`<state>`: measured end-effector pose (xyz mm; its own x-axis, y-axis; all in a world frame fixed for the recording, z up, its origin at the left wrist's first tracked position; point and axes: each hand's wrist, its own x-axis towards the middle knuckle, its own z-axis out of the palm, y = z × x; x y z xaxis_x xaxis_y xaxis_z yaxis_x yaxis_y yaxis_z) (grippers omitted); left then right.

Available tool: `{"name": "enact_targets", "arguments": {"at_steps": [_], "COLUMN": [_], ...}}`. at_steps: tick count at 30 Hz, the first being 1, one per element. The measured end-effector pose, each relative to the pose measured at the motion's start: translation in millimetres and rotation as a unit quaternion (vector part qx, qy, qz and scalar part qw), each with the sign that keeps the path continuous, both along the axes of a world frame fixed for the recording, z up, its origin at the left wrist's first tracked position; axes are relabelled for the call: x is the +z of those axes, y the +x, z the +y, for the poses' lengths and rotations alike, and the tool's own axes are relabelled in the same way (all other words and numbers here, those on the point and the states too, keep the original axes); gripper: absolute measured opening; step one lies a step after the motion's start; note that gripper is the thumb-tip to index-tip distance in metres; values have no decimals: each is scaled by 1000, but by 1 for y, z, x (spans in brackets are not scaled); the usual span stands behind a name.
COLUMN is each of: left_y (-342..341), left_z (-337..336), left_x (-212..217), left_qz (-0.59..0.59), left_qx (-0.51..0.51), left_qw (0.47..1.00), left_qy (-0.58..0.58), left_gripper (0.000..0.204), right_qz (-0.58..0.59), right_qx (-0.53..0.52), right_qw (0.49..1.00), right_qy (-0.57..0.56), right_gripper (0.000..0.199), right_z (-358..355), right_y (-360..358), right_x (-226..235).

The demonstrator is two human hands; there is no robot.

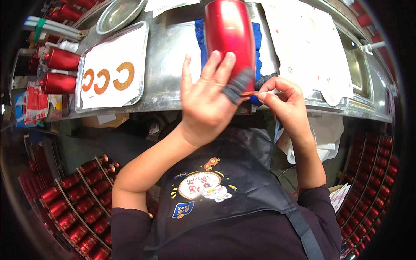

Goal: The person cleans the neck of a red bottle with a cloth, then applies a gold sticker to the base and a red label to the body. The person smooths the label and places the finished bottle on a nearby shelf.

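Note:
A glossy red metal cylinder (229,30), like a bottle body, lies lengthwise on a blue cloth (199,34) on the metal bench. My left hand (206,102) rests on its near left side, fingers stretched and spread, with a dark grey wrap on the thumb. Close to the cylinder's near end, my right hand (284,97) pinches a thin orange-brown strip (250,93) between thumb and forefinger. One end of the strip reaches the tip of my left thumb. Another dark grey wrap shows behind my right fingers.
To the left, a metal tray (142,56) holds a white sheet with three gold C-shaped pieces (124,76). A round metal dish (119,16) sits behind it. Paper-covered trays (307,47) lie to the right. Racks of red bottles (82,203) flank me below the bench (167,93).

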<state>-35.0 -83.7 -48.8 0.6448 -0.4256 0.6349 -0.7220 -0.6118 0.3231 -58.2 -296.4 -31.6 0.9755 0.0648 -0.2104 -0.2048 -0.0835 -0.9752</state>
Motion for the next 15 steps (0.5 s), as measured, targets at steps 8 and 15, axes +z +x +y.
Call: {"name": "enact_targets", "arguments": {"at_steps": [8,15], "left_y": [-16,-25], "left_z": [33,39], "left_x": [-30,-39], "left_qz": [94,83], "left_qx": [-9,-9], "left_qw": [991,996], "left_qy": [-96,-40], "left_gripper": [54,41], "right_qz": [29,10], "right_qx": [2,-28], "right_qw": [1000,999], "right_qy": [6,27], "right_gripper": [8,10], "right_z": [-1,-3], "right_y": [-4,-4], "right_x": [5,4]}}
